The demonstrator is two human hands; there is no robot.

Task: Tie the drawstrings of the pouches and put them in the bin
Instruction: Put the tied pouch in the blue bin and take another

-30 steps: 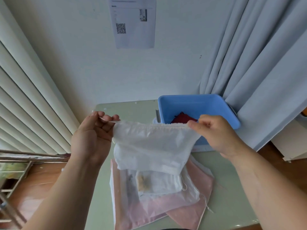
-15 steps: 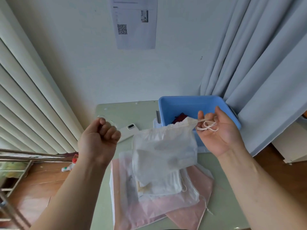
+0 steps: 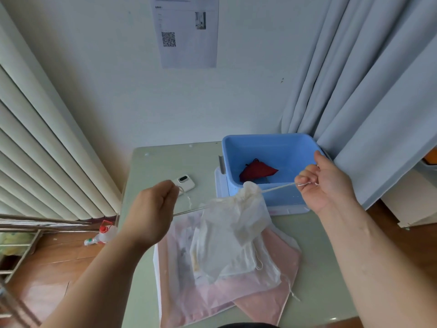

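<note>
Cinching step: white pouch (image 3: 236, 223) strung above pile (image 3: 264, 301) at bench (image 3: 165, 162) middle, mouth gathered. Left hand (image 3: 151, 214) fisted round one drawstring (image 3: 279, 187) end, right hand (image 3: 324, 185) pinching other. Next, probably: cross cords, knot, drop into blue bin (image 3: 272, 143), far right corner.

Blue bin (image 3: 272, 143) w/ a dark red pouch (image 3: 257, 171) inside. In front of bin: white see-thru pouch (image 3: 236, 221) over pink pouches (image 3: 264, 301). The table (image 3: 165, 162) is pale green. Left of bin, small white gadget (image 3: 185, 183) w/ black window.
</note>
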